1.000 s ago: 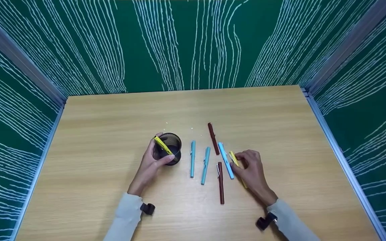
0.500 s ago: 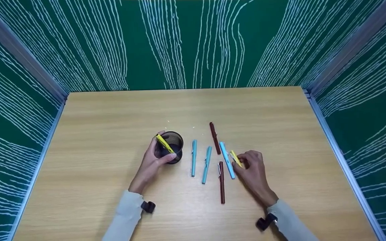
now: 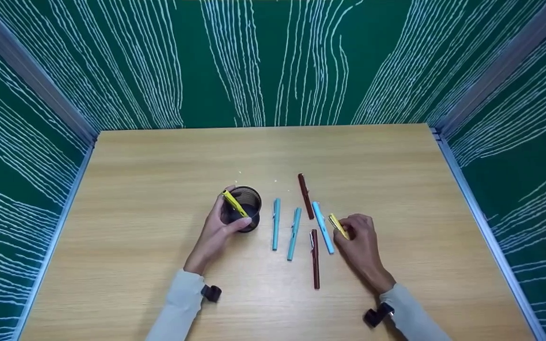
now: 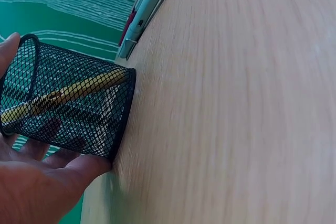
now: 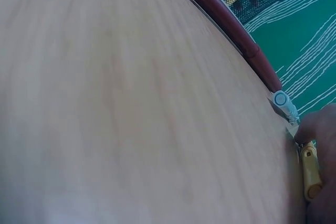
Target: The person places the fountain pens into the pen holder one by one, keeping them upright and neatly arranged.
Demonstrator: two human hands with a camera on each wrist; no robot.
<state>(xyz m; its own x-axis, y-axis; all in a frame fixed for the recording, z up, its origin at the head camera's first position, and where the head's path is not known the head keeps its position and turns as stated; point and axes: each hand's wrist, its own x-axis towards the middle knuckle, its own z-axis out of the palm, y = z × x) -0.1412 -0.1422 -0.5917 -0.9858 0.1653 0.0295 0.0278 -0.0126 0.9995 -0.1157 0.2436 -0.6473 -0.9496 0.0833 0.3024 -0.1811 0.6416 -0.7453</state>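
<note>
While the left hand (image 3: pixel 217 228) curls round a black mesh cup (image 3: pixel 251 192) | right hand (image 3: pixel 361 238), fingers bent, pinches a slim yellow pen (image 3: pixel 338 225) | blue pen (image 3: pixel 323 228) left of that hand | wood-grain worktop (image 3: pixel 154 184) below

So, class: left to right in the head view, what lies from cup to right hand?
Black mesh cup, turquoise pen, second turquoise pen, farther dark-red pen, nearer dark-red pen, bright-blue pen, yellow pen, right hand.

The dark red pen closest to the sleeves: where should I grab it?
Probably pinch the dark red pen on its plain half, from above, across its narrow width: it lies flat, and the bright blue pen sits beside its clip end.
</note>
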